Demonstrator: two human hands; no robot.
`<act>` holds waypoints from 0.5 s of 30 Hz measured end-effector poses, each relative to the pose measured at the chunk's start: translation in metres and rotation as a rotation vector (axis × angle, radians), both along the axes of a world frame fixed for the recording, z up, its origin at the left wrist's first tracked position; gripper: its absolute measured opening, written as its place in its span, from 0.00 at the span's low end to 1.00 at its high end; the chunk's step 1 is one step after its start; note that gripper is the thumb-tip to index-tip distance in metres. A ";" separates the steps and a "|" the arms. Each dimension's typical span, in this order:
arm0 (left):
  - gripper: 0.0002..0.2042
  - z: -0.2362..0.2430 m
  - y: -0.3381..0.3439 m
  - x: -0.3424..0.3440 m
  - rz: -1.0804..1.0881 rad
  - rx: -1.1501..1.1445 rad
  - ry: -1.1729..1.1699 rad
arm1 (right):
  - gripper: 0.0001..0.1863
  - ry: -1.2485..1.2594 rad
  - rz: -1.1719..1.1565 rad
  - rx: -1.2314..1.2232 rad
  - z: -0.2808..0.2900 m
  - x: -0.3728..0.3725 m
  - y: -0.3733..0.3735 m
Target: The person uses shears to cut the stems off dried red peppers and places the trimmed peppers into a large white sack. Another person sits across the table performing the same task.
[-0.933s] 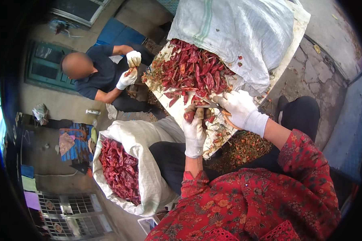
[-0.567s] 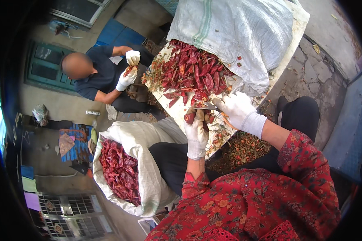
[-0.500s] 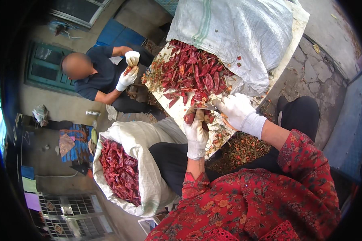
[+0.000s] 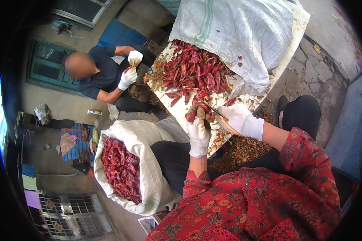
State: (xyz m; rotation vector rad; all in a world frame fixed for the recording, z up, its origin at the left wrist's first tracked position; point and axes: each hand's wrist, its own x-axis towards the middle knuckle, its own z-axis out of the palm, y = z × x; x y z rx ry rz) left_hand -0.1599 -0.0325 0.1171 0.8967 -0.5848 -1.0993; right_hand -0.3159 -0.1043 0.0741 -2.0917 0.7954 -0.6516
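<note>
My left hand (image 4: 199, 134), in a white glove with darkened fingertips, is closed around dried red chilies (image 4: 190, 116) near the table's front corner. In my gloved right hand (image 4: 240, 119) is a pair of scissors (image 4: 208, 106), its blades angled up and left just above the left fingers, against the chilies there. Whether the blades are apart cannot be made out. Beyond both hands lies a heap of dried red chilies (image 4: 197, 68) on the pale tabletop (image 4: 300, 24). A whitish woven sack (image 4: 237, 36) covers the heap's far right side.
An open white sack (image 4: 159, 176) full of dried chilies (image 4: 120, 168) stands left of my leg. Stem scraps (image 4: 245, 150) litter the ground under the near table edge. Across at far left sits a co-worker (image 4: 106, 66) in dark clothes, white-gloved hands (image 4: 127, 78) together around something reddish.
My right hand has dropped slightly, and the scissors have swung from nearly level to pointing up and left. A red chili now shows just beyond the right hand. My left hand stays almost in place.
</note>
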 end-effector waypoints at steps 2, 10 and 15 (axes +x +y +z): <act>0.08 0.007 0.006 0.003 -0.020 0.025 0.135 | 0.18 0.130 -0.058 0.042 0.052 -0.001 0.004; 0.11 -0.047 -0.004 0.014 -0.025 0.349 -0.757 | 0.12 -0.940 -0.325 0.739 0.031 -0.028 -0.069; 0.20 -0.060 -0.026 -0.003 -0.121 0.586 -1.565 | 0.13 -0.828 -0.211 0.687 0.039 -0.037 -0.057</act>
